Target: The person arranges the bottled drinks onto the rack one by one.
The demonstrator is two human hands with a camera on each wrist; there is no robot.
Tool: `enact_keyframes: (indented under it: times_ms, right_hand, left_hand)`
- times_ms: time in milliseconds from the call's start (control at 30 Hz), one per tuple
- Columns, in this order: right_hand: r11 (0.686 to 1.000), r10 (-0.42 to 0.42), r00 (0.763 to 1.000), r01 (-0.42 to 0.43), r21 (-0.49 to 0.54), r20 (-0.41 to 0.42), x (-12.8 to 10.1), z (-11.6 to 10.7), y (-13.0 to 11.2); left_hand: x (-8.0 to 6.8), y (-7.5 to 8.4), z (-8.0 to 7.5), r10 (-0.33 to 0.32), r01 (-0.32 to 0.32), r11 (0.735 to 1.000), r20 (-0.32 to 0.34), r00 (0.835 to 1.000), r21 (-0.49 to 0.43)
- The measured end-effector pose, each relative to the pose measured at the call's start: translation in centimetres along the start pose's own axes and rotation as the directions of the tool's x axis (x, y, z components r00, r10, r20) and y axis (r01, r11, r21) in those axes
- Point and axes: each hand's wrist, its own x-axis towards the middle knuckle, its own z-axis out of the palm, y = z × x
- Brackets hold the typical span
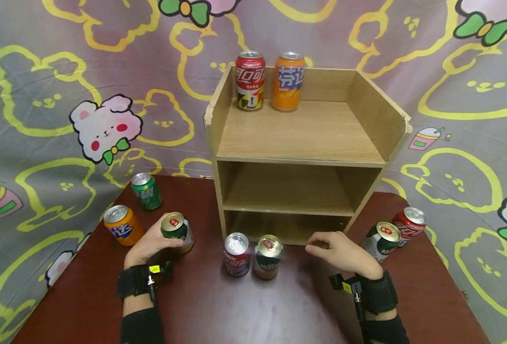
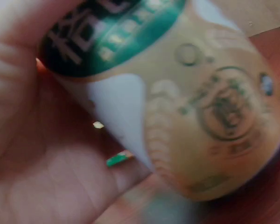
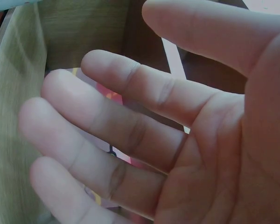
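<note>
From the head view, your left hand (image 1: 150, 243) grips the green can (image 1: 176, 231) on the worktop (image 1: 219, 306), left of the wooden shelf (image 1: 300, 157), while your right hand (image 1: 343, 253) hovers loosely curled and empty beside the red can (image 1: 237, 254) and a second green can (image 1: 268, 256). At your left wrist, the green can (image 2: 177, 93) fills the blurred picture, held against your palm. At your right wrist, your fingers (image 3: 107, 121) spread relaxed, holding nothing, the shelf wall (image 3: 18, 84) behind.

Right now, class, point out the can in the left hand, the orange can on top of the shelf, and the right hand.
green can (image 1: 175, 228), head view, its top rim.
orange can (image 1: 287, 83), head view, its label.
right hand (image 1: 341, 253), head view, its back.
</note>
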Motion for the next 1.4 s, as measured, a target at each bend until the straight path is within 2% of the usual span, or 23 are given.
enact_keyframes:
  times_ms: [233,333,467,567,767,967,1033,1300,1400]
  right_hand:
    - [1.000,0.016,1.000,-0.016,0.000,0.001,-0.3,-0.1,0.1]
    - [1.000,0.017,1.000,-0.017,0.006,0.000,-0.4,-0.1,0.1]
    - [1.000,0.002,1.000,-0.002,0.013,0.005,-0.3,0.2,0.2]
    - [1.000,-0.003,1.000,0.002,0.019,0.010,-0.2,0.3,0.2]
    - [1.000,0.009,1.000,-0.009,0.027,0.023,-0.3,0.5,0.2]
    - [0.999,0.018,1.000,-0.018,0.037,0.020,-0.6,0.3,0.0]
    - [0.999,0.018,1.000,-0.019,0.034,0.018,-0.7,0.3,0.1]
    - [0.999,0.004,1.000,-0.004,0.036,0.016,-0.7,0.0,0.1]
    - [0.999,-0.001,1.000,0.000,0.036,0.015,-0.6,-0.1,0.1]
  left_hand:
    - [1.1,-0.1,1.2,0.027,-0.029,0.999,-0.073,0.997,-0.015]
    - [0.9,0.2,1.4,0.037,-0.039,0.999,-0.101,0.994,-0.026]
    - [0.4,1.3,1.5,0.062,-0.077,0.993,-0.154,0.986,-0.091]
    - [0.1,2.7,1.5,0.104,-0.133,0.981,-0.197,0.975,-0.142]
    - [-0.5,5.6,1.7,0.196,-0.246,0.954,-0.260,0.945,-0.173]
    - [-0.7,8.5,2.0,0.327,-0.365,0.908,-0.195,0.925,-0.204]
    - [-0.7,9.5,2.4,0.344,-0.379,0.906,-0.194,0.919,-0.189]
    - [-0.5,13.8,5.3,0.326,-0.356,0.930,-0.240,0.915,-0.096]
    - [-0.4,15.3,6.6,0.337,-0.355,0.933,-0.208,0.918,-0.056]
